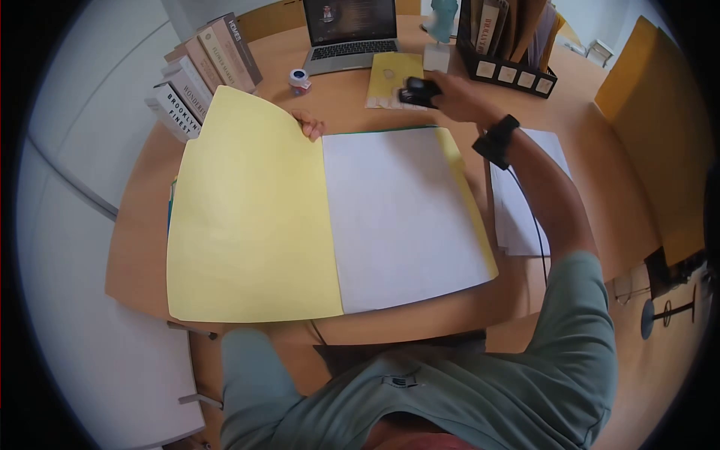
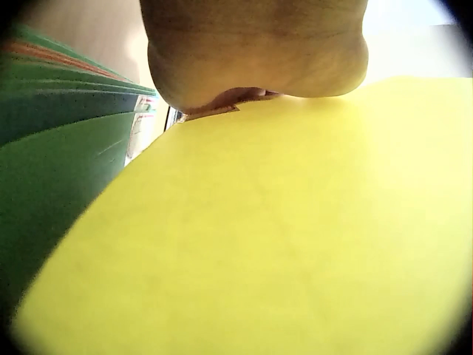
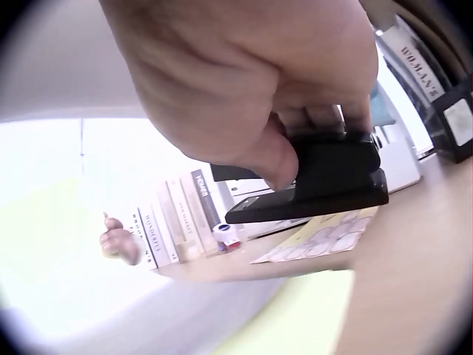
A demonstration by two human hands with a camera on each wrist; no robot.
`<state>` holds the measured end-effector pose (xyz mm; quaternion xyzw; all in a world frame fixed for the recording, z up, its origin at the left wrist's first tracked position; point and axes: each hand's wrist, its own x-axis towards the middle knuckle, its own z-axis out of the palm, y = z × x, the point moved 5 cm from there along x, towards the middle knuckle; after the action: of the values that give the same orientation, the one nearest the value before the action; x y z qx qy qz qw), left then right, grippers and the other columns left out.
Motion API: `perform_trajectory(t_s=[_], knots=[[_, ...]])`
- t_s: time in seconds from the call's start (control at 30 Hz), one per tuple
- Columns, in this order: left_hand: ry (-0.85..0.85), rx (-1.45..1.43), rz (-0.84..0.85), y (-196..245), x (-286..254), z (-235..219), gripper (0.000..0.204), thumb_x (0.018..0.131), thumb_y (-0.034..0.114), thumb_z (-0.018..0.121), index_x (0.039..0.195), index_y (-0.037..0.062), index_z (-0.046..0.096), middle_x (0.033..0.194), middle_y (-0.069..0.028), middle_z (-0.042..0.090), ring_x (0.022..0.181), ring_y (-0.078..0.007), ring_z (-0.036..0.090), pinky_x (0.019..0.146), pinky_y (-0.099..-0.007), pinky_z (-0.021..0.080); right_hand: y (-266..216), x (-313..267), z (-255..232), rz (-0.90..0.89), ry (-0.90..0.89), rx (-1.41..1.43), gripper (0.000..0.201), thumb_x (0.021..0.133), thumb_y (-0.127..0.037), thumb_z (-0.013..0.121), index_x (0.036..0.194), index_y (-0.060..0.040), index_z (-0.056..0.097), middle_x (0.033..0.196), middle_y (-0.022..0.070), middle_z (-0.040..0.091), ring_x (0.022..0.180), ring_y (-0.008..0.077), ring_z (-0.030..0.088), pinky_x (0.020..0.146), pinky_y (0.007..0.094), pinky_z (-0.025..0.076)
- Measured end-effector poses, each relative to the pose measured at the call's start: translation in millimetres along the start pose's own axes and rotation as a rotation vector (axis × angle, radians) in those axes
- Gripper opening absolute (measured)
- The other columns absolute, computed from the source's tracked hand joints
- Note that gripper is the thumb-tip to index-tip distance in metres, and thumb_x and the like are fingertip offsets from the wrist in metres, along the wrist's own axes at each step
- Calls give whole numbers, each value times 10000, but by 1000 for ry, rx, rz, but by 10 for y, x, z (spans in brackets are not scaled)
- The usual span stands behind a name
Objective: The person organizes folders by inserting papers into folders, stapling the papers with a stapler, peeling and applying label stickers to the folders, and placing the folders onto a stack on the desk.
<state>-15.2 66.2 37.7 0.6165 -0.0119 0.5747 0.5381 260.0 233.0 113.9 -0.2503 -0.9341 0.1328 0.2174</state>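
A yellow folder (image 1: 255, 217) lies open on the desk, its left cover raised. White paper sheets (image 1: 405, 217) rest on its right side. My left hand (image 1: 309, 126) grips the raised cover near its top right corner; only the fingers show in the head view, the rest being behind the cover. The left wrist view shows the heel of that hand (image 2: 259, 55) over the yellow surface. Beyond the folder's top edge, my right hand (image 1: 457, 97) holds a black stapler (image 1: 420, 91) in the air, thumb on one side in the right wrist view.
At the back stand a laptop (image 1: 352, 51), a small tape dispenser (image 1: 299, 81) and a yellow packet (image 1: 390, 71). Books (image 1: 217, 60) stand at the back left, a black file organizer (image 1: 510, 71) at the back right. More white sheets (image 1: 517, 217) lie right of the folder, under the right forearm.
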Motion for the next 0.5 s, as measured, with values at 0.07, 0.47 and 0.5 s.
perform_trajectory(t_s=[0.07,0.47,0.5], knots=[[-20,-71,-35,-6,30,-31,354,915,269,612,1137,-6,623,923,-88,638,917,-235,568,1080,-416,261,-262,78,162,-132,-37,30,437,793,25,582,1227,-2,535,1049,238,628,992,418,592,863,440,464],[30,-86,-27,58,75,104,375,916,273,602,1151,-19,617,926,-102,633,932,-253,574,1134,-405,235,-778,308,634,-432,-237,37,396,765,27,572,1155,-33,609,1059,205,645,1027,377,599,876,437,463],[28,-75,-37,68,61,98,377,920,272,596,1153,-23,614,927,-104,632,932,-256,573,1129,-405,241,-780,291,604,-445,-246,36,402,765,31,566,1159,-35,608,1064,204,646,1027,375,600,870,434,465]])
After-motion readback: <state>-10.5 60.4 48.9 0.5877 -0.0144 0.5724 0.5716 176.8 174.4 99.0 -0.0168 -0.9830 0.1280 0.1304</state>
